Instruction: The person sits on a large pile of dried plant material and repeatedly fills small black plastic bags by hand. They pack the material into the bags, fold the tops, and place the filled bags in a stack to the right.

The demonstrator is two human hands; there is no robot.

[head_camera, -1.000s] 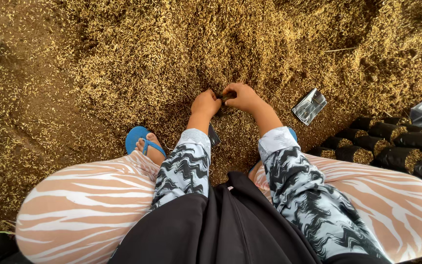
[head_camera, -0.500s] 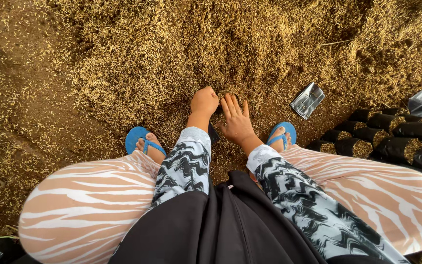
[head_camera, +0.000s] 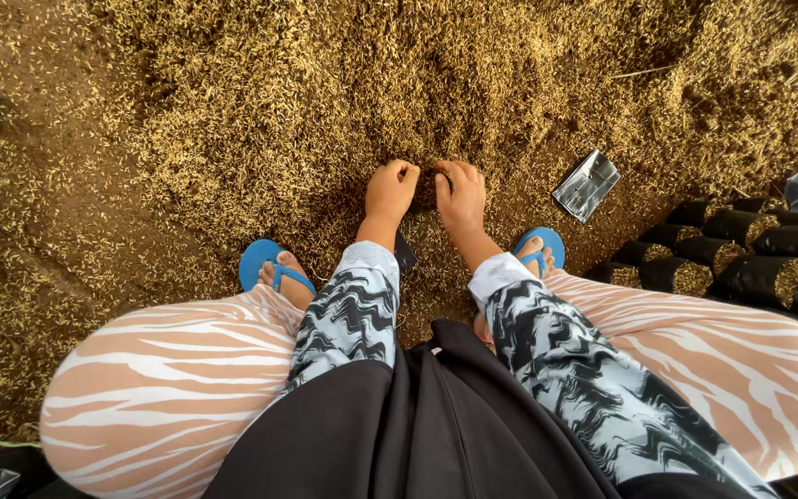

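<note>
We see both hands pressed down into a broad heap of golden-brown rice husk mixed with dark soil (head_camera: 325,120), which fills the ground from nine o'clock round to three o'clock and has no clear long axis. The left hand (head_camera: 390,189) and right hand (head_camera: 462,196) sit side by side just above centre, knuckles up, fingers pointing toward twelve o'clock and curled into the husk. Both are clenched on loose husk, though the fingertips are buried, so we cannot tell how much they hold. A small dark object (head_camera: 405,251) below the left wrist is mostly hidden. At two o'clock a flat empty black plastic bag (head_camera: 586,185) lies on the husk, its long axis running toward one o'clock. At three o'clock, rows of filled black nursery bags (head_camera: 741,249) lie partly cut off by the edge.
</note>
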